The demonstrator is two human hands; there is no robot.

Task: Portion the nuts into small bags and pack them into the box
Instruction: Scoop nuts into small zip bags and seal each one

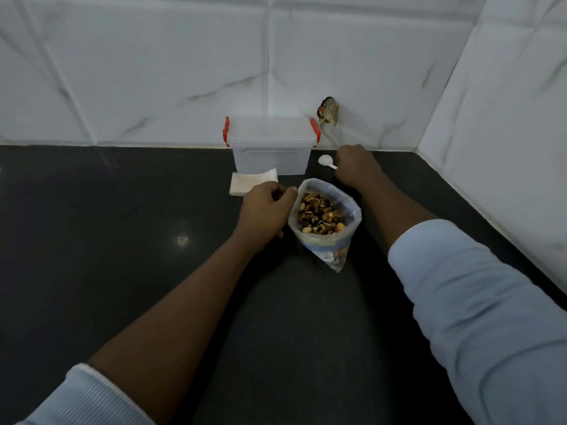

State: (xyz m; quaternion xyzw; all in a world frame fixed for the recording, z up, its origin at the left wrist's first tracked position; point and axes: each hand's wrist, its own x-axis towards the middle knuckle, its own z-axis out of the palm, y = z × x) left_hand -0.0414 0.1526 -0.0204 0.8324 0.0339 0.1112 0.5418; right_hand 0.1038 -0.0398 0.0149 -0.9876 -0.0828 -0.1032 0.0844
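Standing open, nut bag (325, 244), rim pinched by left hand (265, 214), white spoon (325, 160) gripped by right hand (357, 167) at 1 o'clock, translucent box (270, 154) at 12

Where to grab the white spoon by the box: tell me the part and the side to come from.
Take the thin handle, from the right. The white spoon points its bowl left toward the box; its handle runs right into the right hand, which pinches it. The left hand holds the nut bag at its rim.
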